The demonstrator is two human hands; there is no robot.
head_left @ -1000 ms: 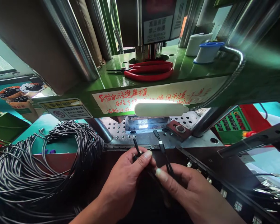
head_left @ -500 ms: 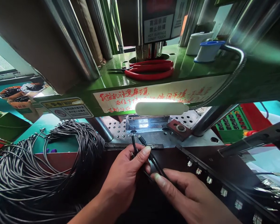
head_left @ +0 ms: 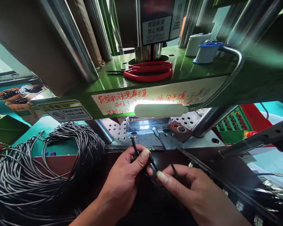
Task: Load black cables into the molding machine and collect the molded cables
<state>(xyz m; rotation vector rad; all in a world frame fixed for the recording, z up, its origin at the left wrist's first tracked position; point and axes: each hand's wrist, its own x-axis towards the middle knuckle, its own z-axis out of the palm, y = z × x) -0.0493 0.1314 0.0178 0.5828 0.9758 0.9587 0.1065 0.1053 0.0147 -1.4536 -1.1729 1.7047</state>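
Observation:
Between its thumb and fingers my left hand (head_left: 129, 175) pinches a black cable, whose connector end (head_left: 133, 141) points up toward the machine's metal plate. My right hand (head_left: 186, 188) is closed close beside it, thumb and index finger on a black cable piece (head_left: 153, 162) that runs from the left hand. Another cable end with a light metal tip, a plug (head_left: 157, 132), stands up over the plate's front edge, and its lower part passes behind the right fingers. A large coil of black cables (head_left: 85, 147) lies at the left.
A green press (head_left: 191, 70) with steel columns spans the view, with red-handled scissors (head_left: 148, 73) on it. A lit lamp (head_left: 160, 110) hangs at its front edge. A black rail (head_left: 228, 185) with metal pieces runs along the right; a brown block (head_left: 180, 130) sits on the plate.
The plug that was near my left fingers now stands farther right and higher, apart from them. My right hand has shifted slightly right. The view has moved a little.

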